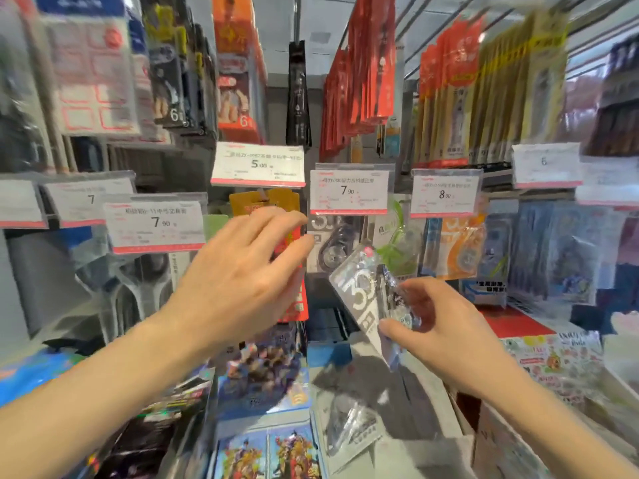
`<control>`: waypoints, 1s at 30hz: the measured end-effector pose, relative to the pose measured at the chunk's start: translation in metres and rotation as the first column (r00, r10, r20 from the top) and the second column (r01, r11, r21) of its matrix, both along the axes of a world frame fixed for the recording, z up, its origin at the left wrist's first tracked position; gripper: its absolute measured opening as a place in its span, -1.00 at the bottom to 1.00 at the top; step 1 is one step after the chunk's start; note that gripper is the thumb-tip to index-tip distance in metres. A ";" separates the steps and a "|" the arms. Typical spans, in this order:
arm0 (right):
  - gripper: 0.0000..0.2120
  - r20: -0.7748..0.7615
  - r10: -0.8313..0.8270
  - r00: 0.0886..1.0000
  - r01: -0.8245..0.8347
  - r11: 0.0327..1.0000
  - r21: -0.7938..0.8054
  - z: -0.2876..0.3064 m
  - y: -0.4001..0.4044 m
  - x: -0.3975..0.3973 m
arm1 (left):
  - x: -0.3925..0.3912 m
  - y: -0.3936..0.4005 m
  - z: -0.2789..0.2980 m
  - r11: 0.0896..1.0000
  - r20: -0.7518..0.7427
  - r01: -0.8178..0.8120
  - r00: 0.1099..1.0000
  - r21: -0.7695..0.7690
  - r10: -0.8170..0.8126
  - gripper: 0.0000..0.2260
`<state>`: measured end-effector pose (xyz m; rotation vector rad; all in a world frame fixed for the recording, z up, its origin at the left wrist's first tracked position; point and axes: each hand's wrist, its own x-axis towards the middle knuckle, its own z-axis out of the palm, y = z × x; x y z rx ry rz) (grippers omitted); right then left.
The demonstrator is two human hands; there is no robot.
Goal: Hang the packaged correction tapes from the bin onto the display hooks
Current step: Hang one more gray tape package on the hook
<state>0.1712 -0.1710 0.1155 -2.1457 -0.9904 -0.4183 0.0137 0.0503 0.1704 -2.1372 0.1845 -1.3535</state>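
A: State of right hand (446, 337)?
B: Grip holds clear-plastic packaged correction tape (366, 288), tilted, lower centre-right of frame.
A: Left hand (242, 285)?
B: Grip wide, fingers spread, frame centre, before red hanging pack (297, 305).

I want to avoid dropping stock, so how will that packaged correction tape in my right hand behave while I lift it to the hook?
The packaged correction tape looks light: the right hand pinches it by its lower end alone. Its flat card probably stays fairly stiff, since it stands tilted without drooping. The glossy plastic may be slippery in that grip.
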 end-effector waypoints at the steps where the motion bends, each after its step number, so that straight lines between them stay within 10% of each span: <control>1: -0.40 0.003 -0.009 1.000 0.009 1.000 0.030 0.003 0.002 0.000 | -0.001 -0.001 0.007 0.999 0.039 0.019 0.999 0.049 -0.021 -0.81; 11: -0.33 0.080 -0.080 0.994 0.065 0.982 0.177 0.019 0.018 -0.008 | 0.010 -0.011 0.060 0.951 0.136 -0.075 0.990 0.300 0.035 -0.76; 30: -0.37 0.242 -0.149 0.959 0.082 0.960 0.268 0.029 0.050 -0.021 | 0.024 -0.008 0.078 0.982 0.021 -0.052 0.999 0.180 0.049 -0.84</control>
